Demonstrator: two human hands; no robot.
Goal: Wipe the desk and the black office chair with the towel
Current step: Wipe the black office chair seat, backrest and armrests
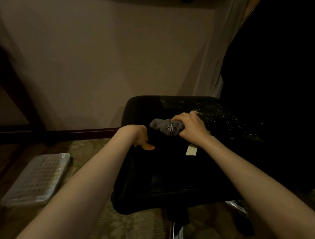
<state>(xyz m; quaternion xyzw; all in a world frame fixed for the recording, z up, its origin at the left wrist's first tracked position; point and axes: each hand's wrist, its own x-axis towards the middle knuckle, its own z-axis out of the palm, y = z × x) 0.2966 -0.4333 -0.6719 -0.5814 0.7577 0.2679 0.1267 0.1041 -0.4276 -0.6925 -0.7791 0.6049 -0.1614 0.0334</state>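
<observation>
The person leans over the black office chair (173,172), and both bare arms reach forward over its seat. The right hand (191,127) lies on the middle of the seat. Its grip is tight around the towel (164,127), with the fingers curled over the cloth. The towel is grey, with a thin pale stripe, and it is bunched up under this hand. One loose end of it sticks out to the left and touches the seat.

The left hand (142,137) is at the left edge of the seat, just beside the towel but not touching it. Its fingers are curled downward and one fingertip points to the right. The picture is too dark there, so I cannot tell if this grip holds the black edge or only rests on it.

Many small pale specks (215,115) lie on the far right part of the seat. A small white label (191,150) is on the seat near the right wrist. On the carpet floor (132,227), left of the chair, lies a clear plastic tray (37,179). Behind the chair stands a plain wall (106,58).
</observation>
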